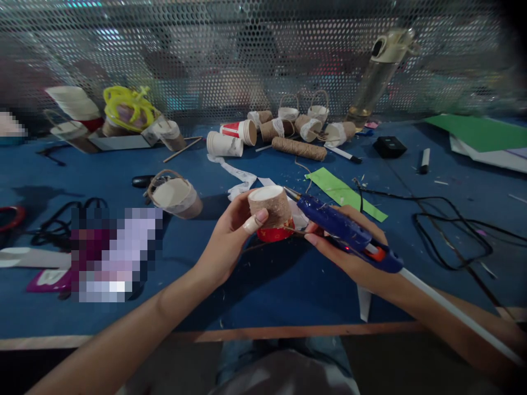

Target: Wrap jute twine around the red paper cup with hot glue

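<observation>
My left hand is wrapped round a paper cup held above the blue table. Brown twine covers much of its side, and a red part shows at its lower end. In my right hand is a blue hot glue gun with a long white glue stick coming out of its back. Its nozzle points at the cup's upper right side; whether they touch I cannot tell. A strand of twine runs from the cup to the right fingertips. White lace ribbon lies behind the cup.
A twine-wrapped cup with a handle stands at left. Toward the mesh screen lie several cups, a twine roll and a bottle. Green paper and a black cable are at right. A pixelated patch covers something at left.
</observation>
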Motion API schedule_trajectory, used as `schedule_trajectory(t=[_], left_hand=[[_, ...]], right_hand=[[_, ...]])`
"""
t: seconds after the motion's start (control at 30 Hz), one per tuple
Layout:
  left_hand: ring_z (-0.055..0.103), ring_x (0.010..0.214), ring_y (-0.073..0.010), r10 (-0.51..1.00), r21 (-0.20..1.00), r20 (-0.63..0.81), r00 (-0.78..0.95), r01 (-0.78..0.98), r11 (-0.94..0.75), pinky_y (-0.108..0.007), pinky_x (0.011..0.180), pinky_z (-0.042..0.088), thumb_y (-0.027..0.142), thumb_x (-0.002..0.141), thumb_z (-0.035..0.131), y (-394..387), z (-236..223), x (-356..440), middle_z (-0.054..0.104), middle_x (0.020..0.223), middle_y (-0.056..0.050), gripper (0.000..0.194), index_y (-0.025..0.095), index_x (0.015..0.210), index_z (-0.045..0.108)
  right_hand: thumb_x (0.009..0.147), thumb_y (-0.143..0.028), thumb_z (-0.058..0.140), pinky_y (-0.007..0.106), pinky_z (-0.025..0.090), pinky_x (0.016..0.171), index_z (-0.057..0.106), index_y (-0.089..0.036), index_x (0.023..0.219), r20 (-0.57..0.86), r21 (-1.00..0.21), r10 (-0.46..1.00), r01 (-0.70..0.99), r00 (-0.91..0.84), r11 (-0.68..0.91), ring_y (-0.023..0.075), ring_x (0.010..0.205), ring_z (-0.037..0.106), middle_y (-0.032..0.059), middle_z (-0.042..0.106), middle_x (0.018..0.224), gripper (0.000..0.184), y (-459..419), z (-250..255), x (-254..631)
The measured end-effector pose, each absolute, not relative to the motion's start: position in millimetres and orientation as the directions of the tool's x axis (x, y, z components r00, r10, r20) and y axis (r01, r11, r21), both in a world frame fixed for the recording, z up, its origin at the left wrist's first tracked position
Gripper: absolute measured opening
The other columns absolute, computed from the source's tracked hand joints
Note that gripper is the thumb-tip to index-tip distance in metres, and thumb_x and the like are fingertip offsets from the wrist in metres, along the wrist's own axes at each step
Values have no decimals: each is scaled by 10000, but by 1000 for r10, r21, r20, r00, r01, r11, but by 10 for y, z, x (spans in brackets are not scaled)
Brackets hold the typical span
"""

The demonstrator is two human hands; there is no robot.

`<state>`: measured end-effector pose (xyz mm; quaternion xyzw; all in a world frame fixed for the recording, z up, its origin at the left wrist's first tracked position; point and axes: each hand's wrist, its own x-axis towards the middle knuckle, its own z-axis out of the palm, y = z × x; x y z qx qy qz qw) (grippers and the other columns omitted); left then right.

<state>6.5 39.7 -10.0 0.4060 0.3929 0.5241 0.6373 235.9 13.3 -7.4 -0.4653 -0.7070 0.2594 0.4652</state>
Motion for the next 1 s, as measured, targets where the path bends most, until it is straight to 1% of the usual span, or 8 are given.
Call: schedule_trajectory(t=[0.13, 0.23, 0.33, 0.47, 0.6, 0.7, 0.8, 1.0], left_hand=[[580, 1333, -281, 989, 938, -69, 128, -330, 108, -417, 1178, 391, 309, 853, 809, 396, -112, 57, 705, 1339, -66, 392, 251, 1224, 699], [600, 1299, -272, 990, 945, -54, 133, -313, 94, -402, 1146, 421, 308, 853, 806, 395, -126, 43, 709, 1325, -57, 384, 269, 1222, 707], [607, 1277, -261, 991, 954, -32, 131, -292, 70, -382, 1117, 443, 303, 849, 806, 391, -127, 33, 717, 1296, -45, 377, 286, 1214, 714], [624, 1238, -251, 991, 964, -27, 132, -258, 60, -358, 1079, 469, 307, 836, 818, 382, -103, 37, 724, 1276, -35, 366, 289, 1188, 718], [630, 1228, -238, 988, 968, -15, 151, -244, 52, -321, 1037, 492, 309, 838, 821, 373, -85, 49, 729, 1262, -21, 353, 299, 1176, 720], [635, 1225, -252, 986, 972, -10, 164, -231, 49, -338, 1042, 491, 328, 834, 824, 369, -76, 55, 736, 1248, -32, 352, 289, 1168, 721], [632, 1233, -271, 986, 974, -15, 167, -221, 52, -368, 1060, 481, 330, 826, 827, 367, -70, 59, 738, 1256, -41, 366, 283, 1171, 716], [632, 1227, -265, 982, 973, 7, 189, -229, 37, -372, 1064, 480, 299, 835, 817, 356, -68, 58, 737, 1258, -43, 361, 291, 1182, 717]], right_hand=[[836, -265, 816, 336, 572, 728, 684, -268, 952, 455, -799, 885, 390, -105, 457, 194, 792, 710, -7, 732, 883, 176, 161, -121, 2362], [842, -268, 806, 329, 587, 720, 679, -264, 898, 465, -797, 879, 386, -101, 466, 190, 782, 708, -12, 729, 845, 139, 181, -91, 2347], [862, -304, 778, 315, 600, 719, 688, -252, 839, 362, -849, 928, 379, -89, 368, 168, 726, 691, -18, 706, 803, 106, 199, -13, 2332], [873, -350, 743, 325, 602, 801, 672, -249, 790, 180, -923, 973, 316, -145, 218, 167, 724, 684, -26, 687, 750, 148, 241, 54, 2345], [880, -377, 730, 323, 583, 747, 619, -249, 721, 81, -946, 979, 294, -187, 134, 165, 686, 659, -28, 670, 732, 232, 286, 52, 2373], [886, -374, 723, 328, 577, 733, 603, -254, 694, 75, -944, 983, 305, -166, 124, 171, 683, 661, -27, 677, 713, 256, 296, 36, 2371], [847, -408, 762, 330, 589, 717, 620, -253, 673, 76, -950, 989, 291, -126, 110, 173, 668, 673, -32, 692, 700, 272, 293, 11, 2363], [805, -428, 804, 364, 621, 727, 708, -268, 723, 157, -925, 985, 339, -72, 172, 201, 694, 729, -29, 753, 727, 203, 297, -54, 2390]])
